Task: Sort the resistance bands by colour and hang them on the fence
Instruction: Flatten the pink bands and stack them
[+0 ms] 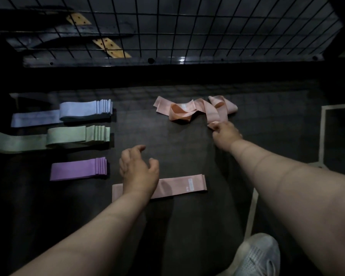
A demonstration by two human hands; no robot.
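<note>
The right hand [225,133], fingers curled, pinches one end of the tangled heap of peach-pink fabric resistance bands [189,110] on the dark floor [167,140]; the left hand [137,170] hovers slack and empty above a flat pink band [187,185]; a pull would likely drag the whole knot rather than one band.

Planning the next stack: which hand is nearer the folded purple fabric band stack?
Left. The left hand is just right of the purple band stack; the right hand is farther right, pinching a tangled pink fabric band.
</note>
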